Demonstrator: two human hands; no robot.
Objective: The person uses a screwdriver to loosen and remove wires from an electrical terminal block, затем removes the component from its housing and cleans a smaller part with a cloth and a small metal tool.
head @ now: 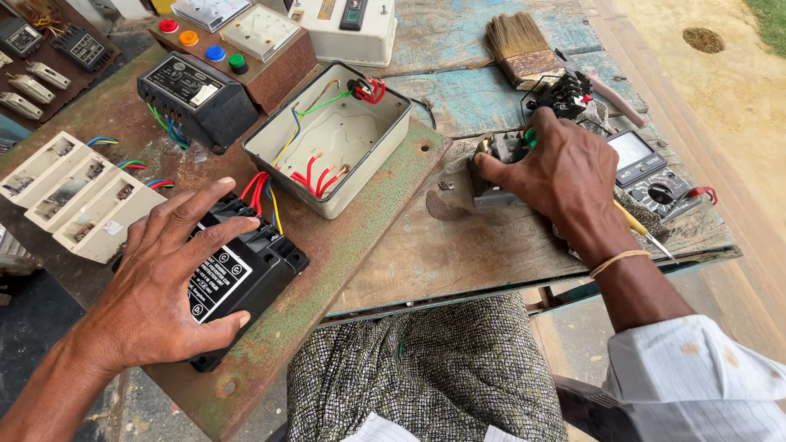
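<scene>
My left hand (168, 282) lies flat with spread fingers on a black electrical unit (246, 274) whose red, blue and yellow wires run into an open cream enclosure box (332, 135). My right hand (561, 172) grips a small grey switch part (495, 164) on the worn wooden bench top. Just behind that hand sits a black terminal block (563, 94).
A multimeter (651, 172) with a red lead lies right of my right hand, a yellow-handled probe (643, 229) beside it. A paintbrush (520, 45), a second black unit (192, 94), a panel with coloured buttons (237, 37) and white breakers (78, 192) crowd the rusty plate.
</scene>
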